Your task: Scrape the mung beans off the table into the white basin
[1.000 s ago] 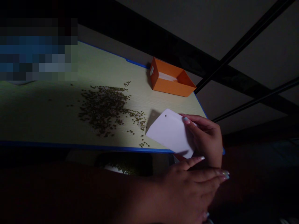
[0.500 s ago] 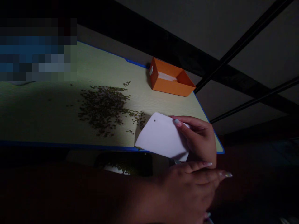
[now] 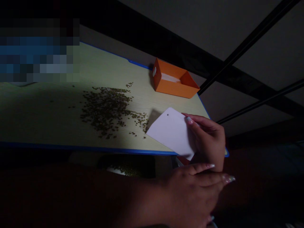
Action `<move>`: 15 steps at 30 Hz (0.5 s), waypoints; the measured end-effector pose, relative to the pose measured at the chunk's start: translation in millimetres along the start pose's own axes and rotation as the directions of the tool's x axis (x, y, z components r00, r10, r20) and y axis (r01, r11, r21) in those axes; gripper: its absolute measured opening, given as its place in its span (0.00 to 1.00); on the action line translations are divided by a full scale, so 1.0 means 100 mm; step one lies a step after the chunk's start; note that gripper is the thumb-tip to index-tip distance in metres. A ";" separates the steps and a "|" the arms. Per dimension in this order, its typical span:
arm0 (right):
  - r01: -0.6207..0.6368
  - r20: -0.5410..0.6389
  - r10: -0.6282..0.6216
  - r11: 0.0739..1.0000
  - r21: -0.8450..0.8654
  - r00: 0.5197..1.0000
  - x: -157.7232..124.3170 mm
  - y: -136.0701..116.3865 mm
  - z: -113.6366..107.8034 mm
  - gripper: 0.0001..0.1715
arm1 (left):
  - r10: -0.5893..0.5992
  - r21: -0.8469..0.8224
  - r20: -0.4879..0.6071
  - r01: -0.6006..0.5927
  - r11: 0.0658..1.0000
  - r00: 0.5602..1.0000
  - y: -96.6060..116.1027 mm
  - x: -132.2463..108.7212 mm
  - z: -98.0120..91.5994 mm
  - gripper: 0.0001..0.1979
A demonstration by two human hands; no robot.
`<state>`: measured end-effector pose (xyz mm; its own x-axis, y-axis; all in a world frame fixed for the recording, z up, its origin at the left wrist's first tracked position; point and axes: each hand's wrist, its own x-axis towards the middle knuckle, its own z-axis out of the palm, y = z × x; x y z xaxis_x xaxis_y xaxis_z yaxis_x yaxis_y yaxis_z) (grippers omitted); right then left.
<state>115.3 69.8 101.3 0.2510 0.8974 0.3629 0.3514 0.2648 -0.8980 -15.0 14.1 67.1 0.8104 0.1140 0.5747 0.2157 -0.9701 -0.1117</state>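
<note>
- Our right hand [image 3: 209, 142] grips a white card [image 3: 172, 131], with the fingers on top and the thumb hidden behind it.
- The card tilts over the bench [image 3: 59, 126], close to its near edge.
- Little green beans [image 3: 106, 107] lie left of that hand, just past the card.
- Our left hand [image 3: 194, 193] hangs below the right one, fingers straight out, holding nothing.
- An orange box [image 3: 175, 82] sits beyond the right hand.

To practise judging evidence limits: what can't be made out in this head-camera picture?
Head view:
1. Table, far-left end: pixelated patch covers it.
2. Bowl below the table edge: darkness hides most.
3. Left hand: underside faces away, in shadow.
4. Right hand: thumb behind the white scraper.
5. Scattered grains: too small to identify.
</note>
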 end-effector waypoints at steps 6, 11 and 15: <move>-0.010 0.046 0.010 1.000 -0.015 0.999 -0.01 -0.04 0.01 0.05 | 0.017 -0.012 -0.007 -0.017 1.000 1.000 0.00 0.00 0.00 0.24; -0.023 0.093 0.026 0.999 -0.038 0.995 -0.02 -0.08 0.01 0.05 | 0.003 -0.006 0.007 -0.003 1.000 1.000 0.00 0.01 0.00 0.23; -0.012 0.057 0.013 1.000 -0.015 0.998 -0.02 -0.07 0.01 0.05 | 0.012 -0.001 0.000 -0.012 1.000 1.000 -0.02 0.01 -0.01 0.23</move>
<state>111.0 66.9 107.1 0.2037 0.9194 0.3364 0.3620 0.2485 -0.8984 -14.5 15.8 68.5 0.8127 0.1021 0.5736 0.2055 -0.9715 -0.1182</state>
